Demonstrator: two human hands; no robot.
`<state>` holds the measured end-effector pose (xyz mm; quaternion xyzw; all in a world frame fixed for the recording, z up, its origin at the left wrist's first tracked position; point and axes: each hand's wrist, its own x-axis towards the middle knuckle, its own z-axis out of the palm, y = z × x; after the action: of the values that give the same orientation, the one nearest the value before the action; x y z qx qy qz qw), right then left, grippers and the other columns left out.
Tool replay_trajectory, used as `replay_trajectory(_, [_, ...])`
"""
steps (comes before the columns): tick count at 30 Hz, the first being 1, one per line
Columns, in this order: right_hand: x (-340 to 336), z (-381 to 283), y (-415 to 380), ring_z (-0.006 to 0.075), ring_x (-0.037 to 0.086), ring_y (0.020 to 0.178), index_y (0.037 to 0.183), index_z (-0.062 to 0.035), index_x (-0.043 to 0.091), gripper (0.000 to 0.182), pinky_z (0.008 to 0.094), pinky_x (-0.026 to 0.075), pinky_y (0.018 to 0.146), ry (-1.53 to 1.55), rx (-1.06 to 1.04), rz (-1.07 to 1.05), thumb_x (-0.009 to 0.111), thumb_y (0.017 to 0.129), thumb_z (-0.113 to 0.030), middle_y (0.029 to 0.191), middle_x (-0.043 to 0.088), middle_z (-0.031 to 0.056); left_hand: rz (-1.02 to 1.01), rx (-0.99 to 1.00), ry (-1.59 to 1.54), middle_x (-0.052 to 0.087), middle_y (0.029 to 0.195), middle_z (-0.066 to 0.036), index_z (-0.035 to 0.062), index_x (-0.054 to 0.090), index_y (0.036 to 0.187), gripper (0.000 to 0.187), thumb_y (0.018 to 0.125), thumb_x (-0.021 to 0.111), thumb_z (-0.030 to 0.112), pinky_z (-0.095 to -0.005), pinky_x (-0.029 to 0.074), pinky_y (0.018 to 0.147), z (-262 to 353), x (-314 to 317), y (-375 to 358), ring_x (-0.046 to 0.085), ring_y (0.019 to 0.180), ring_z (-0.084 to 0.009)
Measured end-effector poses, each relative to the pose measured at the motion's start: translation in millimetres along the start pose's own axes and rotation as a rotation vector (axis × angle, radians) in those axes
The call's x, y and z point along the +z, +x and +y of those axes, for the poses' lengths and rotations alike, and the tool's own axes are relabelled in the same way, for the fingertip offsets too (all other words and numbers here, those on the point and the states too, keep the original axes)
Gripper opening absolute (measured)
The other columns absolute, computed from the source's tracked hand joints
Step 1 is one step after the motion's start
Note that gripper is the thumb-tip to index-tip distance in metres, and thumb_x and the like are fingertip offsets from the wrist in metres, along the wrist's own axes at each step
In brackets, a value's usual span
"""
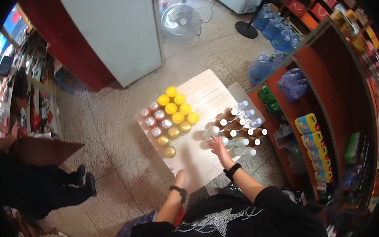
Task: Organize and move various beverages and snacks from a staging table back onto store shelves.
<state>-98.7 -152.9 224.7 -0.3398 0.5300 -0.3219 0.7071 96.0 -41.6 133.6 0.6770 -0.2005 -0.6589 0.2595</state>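
My right hand [220,151], fingers spread, is at the near edge of a group of bottles on a pale wooden table [202,84]. Its fingertips are right by a clear bottle with a white cap [210,132]. Behind that stand several brown bottles with white caps [235,124] and some clear bottles [243,105]. My left hand [181,178] is over the table's near-left edge, its fingers smeared and partly hidden. Closest to it is a gold-topped can [169,152]. Red cans with silver tops [155,118] and yellow-lidded containers [177,106] stand in rows farther back.
Wooden shelving [315,77] with yellow packs [313,146] runs along the right. Blue water jugs [276,33] and a fan base [246,29] stand on the floor behind. At the left, a person in dark clothes [39,186] stands beside a brown board [47,149].
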Motion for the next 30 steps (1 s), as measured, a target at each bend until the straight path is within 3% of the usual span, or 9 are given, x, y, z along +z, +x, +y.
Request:
replay_trajectory(2, [-22.4,-26.9,-26.2,0.0284,0.024,0.127,0.136,-0.0079,0.017,0.069,0.0398,0.018,0.103,-0.049,-0.205,0.08,0.017,0.087,-0.057,0.136,0.026,0.0189,-0.032,0.2,-0.116,0.055,0.108,-0.012,-0.0073,0.051,0.108,0.044,0.085,0.046,0.03,-0.0272,0.033,0.09,19.5,17.9,-28.5,0.047,0.1,-0.0176])
replay_trajectory(7, [-85.5,-84.6,-110.7,0.0267,0.024,0.127,0.136,-0.0074,0.016,0.064,0.0358,0.015,0.104,-0.219,-0.648,0.33,0.028,0.089,-0.049,0.136,0.026,0.0173,0.04,0.416,0.028,0.049,0.119,-0.017,-0.0062,0.047,0.115,0.048,0.089,0.041,0.034,-0.0284,0.029,0.097,87.2,62.5,-90.0,0.043,0.114,-0.0224])
replay_trajectory(9, [-120.3,-102.5,-147.2,0.0277,0.027,0.126,0.133,0.0,0.022,0.055,0.034,0.019,0.103,-0.389,-0.738,0.479,0.04,0.083,-0.013,0.135,0.028,0.0191,-0.045,0.643,0.002,0.048,0.12,-0.018,-0.0066,0.044,0.118,0.046,0.092,0.034,0.03,-0.0302,0.028,0.098,102.8,84.7,-101.8,0.042,0.115,-0.0227])
replay_trajectory(11, [-154.3,-111.9,-187.7,0.0292,0.031,0.124,0.13,0.0,0.029,0.053,0.0352,0.022,0.102,-0.469,-0.908,0.594,0.044,0.08,-0.012,0.131,0.035,0.0186,-0.13,0.714,0.014,0.046,0.122,-0.019,-0.006,0.04,0.122,0.046,0.093,0.028,0.028,-0.0318,0.027,0.099,120.0,116.4,-121.3,0.04,0.116,-0.0232])
replay_trajectory(17, [-262.2,-91.3,-324.0,0.0305,0.04,0.116,0.124,-0.0019,0.038,0.052,0.0359,0.027,0.099,-0.737,-0.919,0.892,0.05,0.075,-0.012,0.127,0.042,0.0138,-0.394,0.859,0.065,0.046,0.122,-0.017,-0.0025,0.035,0.126,0.051,0.094,0.021,0.035,-0.0336,0.026,0.1,144.9,253.8,-197.1,0.04,0.117,-0.0228])
replay_trajectory(18, [-279.8,-79.4,-345.1,0.0299,0.041,0.114,0.123,-0.0021,0.039,0.049,0.0362,0.029,0.097,-0.774,-0.907,0.958,0.049,0.08,-0.023,0.126,0.043,0.0129,-0.476,0.878,0.049,0.046,0.123,-0.017,-0.0009,0.034,0.127,0.054,0.093,0.021,0.039,-0.0342,0.025,0.1,139.2,280.6,-205.4,0.04,0.116,-0.023])
replay_trajectory(19, [-295.1,-68.7,-366.9,0.0299,0.041,0.114,0.123,-0.0021,0.039,0.049,0.0362,0.029,0.097,-0.766,-0.897,1.021,0.049,0.08,-0.023,0.126,0.043,0.0129,-0.564,0.864,0.075,0.045,0.124,-0.017,-0.0004,0.033,0.128,0.058,0.092,0.022,0.044,-0.0339,0.025,0.1,134.4,306.9,-218.0,0.04,0.117,-0.0235])
replay_trajectory(22, [-329.8,-37.8,-435.0,0.0297,0.041,0.114,0.122,-0.0023,0.041,0.06,0.0374,0.03,0.095,-0.73,-0.838,1.232,0.035,0.085,-0.05,0.123,0.046,0.0136,-0.798,0.761,0.096,0.043,0.125,-0.018,-0.0003,0.032,0.129,0.06,0.091,0.023,0.046,-0.0339,0.024,0.101,111.0,383.1,-247.3,0.038,0.119,-0.0246])
replay_trajectory(30, [-350.9,36.6,-554.0,0.0318,0.045,0.109,0.118,0.004,0.042,0.07,0.0377,0.031,0.093,-0.503,-0.724,1.772,0.026,0.086,-0.056,0.116,0.049,0.0185,-1.17,0.749,0.319,0.045,0.122,-0.019,-0.0019,0.036,0.125,0.054,0.091,0.03,0.039,-0.0349,0.024,0.102,85.3,498.7,-292.3,0.04,0.117,-0.0262])
